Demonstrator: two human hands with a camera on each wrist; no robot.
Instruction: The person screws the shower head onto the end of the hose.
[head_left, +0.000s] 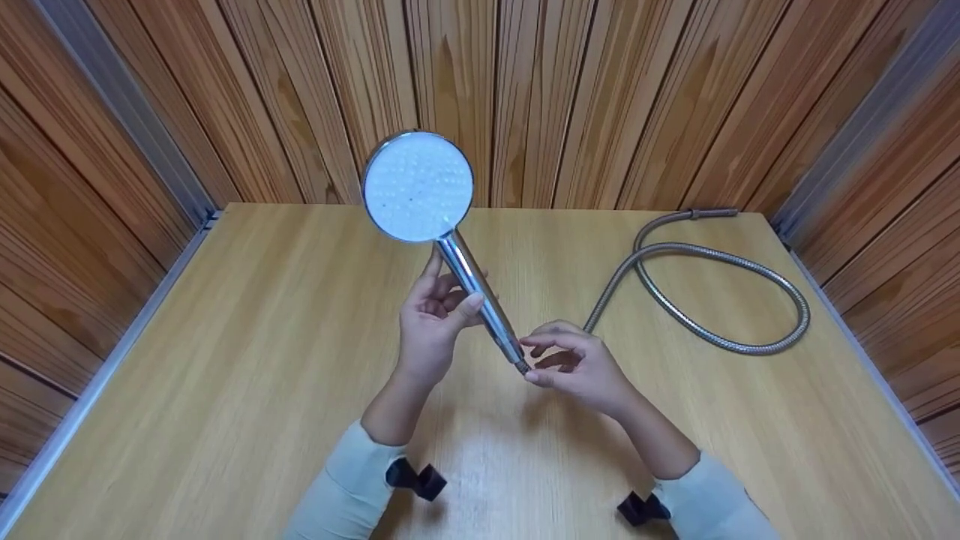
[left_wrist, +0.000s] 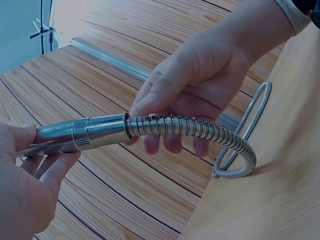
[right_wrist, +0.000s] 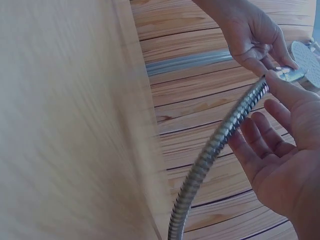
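My left hand [head_left: 426, 337] grips the chrome handle [head_left: 484, 292] of a hand shower, holding it tilted above the table. Its round white spray face [head_left: 418, 187] points up toward the head camera. A ribbed metal shower hose [left_wrist: 192, 127] meets the handle's lower end and bends down to the table. At this joint my right hand [head_left: 581, 367] pinches the hose between thumb and fingers. In the right wrist view, the right thumb [right_wrist: 285, 92] lies along the top of the hose where it meets the handle, and the other fingers curl loosely beneath.
The rest of the hose [head_left: 679, 247] loops across the right side of the wooden table [head_left: 262, 337], its free end [head_left: 716, 213] by the back edge. Wood-panelled walls [head_left: 525, 105] stand behind and at both sides. A black wrist mount [head_left: 416, 480] hangs below the left sleeve.
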